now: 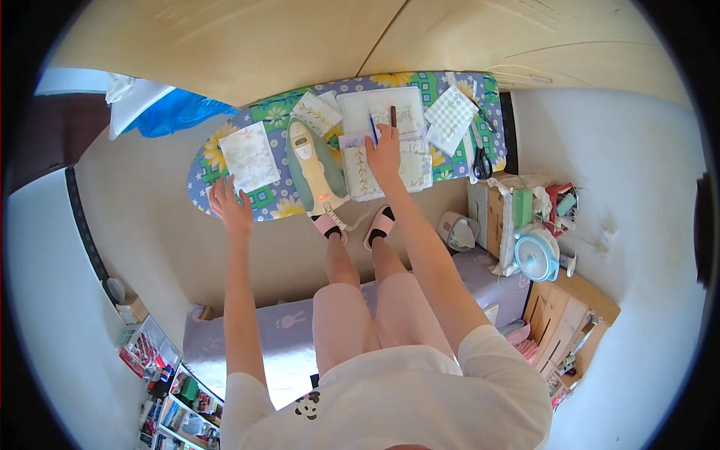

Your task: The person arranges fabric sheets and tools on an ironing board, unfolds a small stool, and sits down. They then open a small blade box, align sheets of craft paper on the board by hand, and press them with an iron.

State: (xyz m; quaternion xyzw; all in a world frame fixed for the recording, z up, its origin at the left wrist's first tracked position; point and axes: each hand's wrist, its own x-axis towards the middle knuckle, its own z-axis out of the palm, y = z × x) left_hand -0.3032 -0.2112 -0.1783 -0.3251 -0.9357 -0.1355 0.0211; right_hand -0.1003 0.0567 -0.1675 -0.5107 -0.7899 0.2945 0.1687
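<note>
An ironing board with a flowered cover (pixel 287 206) spans the view. My left hand (pixel 230 204) rests at its front left edge, fingers spread, just below a pale printed cloth square (pixel 250 156). To the right of that cloth lies a green and cream iron (pixel 315 169) with a lit red light. My right hand (pixel 384 155) is over the stacked folded cloths (pixel 409 166), its fingers by a blue pen (pixel 373 129) and below a dark brown pen (pixel 394 115); whether it grips the blue pen is too small to tell.
Black scissors (pixel 481 163) and a clear ruler (pixel 470 154) lie at the board's right end, near a green checked cloth (pixel 450 120). A blue fan (pixel 537 255) stands to the right. Blue plastic (pixel 176 112) hangs at the upper left. Cupboard doors (pixel 300 45) stand behind the board.
</note>
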